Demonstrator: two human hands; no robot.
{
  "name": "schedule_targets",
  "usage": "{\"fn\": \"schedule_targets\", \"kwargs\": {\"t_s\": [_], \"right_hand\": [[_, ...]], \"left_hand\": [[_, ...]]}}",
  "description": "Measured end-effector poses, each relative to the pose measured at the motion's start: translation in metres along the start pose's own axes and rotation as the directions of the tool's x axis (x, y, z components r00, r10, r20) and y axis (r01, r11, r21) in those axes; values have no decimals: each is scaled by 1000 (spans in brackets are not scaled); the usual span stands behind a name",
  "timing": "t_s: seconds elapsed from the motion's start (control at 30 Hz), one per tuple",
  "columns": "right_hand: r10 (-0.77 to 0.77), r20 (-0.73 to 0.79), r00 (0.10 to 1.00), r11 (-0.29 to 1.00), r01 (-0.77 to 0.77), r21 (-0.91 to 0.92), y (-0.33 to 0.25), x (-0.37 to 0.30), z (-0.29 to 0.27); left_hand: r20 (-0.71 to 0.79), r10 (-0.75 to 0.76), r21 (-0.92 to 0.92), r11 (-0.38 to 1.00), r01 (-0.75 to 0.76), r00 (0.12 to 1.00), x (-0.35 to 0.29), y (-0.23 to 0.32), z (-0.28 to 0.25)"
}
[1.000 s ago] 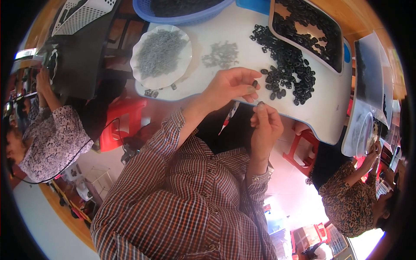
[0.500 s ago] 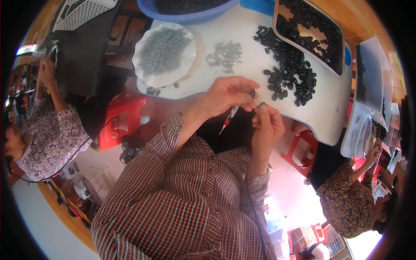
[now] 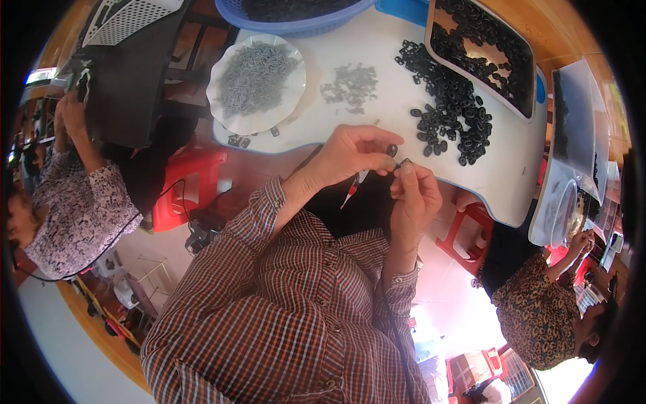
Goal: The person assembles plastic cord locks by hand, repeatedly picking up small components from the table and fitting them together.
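Your left hand (image 3: 350, 155) pinches a black oval piece (image 3: 391, 149) between fingertips, the other fingers loosely curled; your right hand (image 3: 415, 190) is closed at thumb and forefinger on a small dark piece (image 3: 405, 162), too small to make out fully. What counts is how these two lie: the small dark piece sits just right of the black oval piece and slightly nearer your body, close by your left thumb tip; you cannot tell if they touch. The oval's long axis seems to run toward the table's far edge; the small one's is unclear.

Both hands meet at the near edge of the table (image 3: 313, 126), right of its middle. From left to right, you have a scalloped white plate (image 3: 300, 84) of grey pieces by the left end, loose grey pieces (image 3: 350, 87) at mid-table, a pile of black pieces (image 3: 454, 101) toward the right end, nearer your right hand, and a tray (image 3: 474, 48) at the far right corner.
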State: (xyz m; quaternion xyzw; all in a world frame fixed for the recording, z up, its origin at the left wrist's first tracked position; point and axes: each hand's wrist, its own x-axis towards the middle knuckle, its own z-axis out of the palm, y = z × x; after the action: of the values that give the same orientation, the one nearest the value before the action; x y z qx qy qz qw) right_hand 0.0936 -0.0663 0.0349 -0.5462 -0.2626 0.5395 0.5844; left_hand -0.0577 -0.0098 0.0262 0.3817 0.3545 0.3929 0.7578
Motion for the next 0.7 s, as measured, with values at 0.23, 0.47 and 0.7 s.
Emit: {"fn": "schedule_targets", "kwargs": {"t_s": [0.23, 0.47, 0.7], "right_hand": [[-5, 12, 1000, 1000, 5, 11, 2, 0, -1], [0, 10, 1000, 1000, 0, 10, 3, 2, -1], [1, 7, 1000, 1000, -1, -1, 5, 3, -1]], "left_hand": [[19, 7, 4, 1000, -7, 1000, 0, -4, 0], [24, 1, -32, 999, 0, 1000, 0, -5, 1], [39, 30, 17, 999, -31, 999, 2, -9, 1]]}}
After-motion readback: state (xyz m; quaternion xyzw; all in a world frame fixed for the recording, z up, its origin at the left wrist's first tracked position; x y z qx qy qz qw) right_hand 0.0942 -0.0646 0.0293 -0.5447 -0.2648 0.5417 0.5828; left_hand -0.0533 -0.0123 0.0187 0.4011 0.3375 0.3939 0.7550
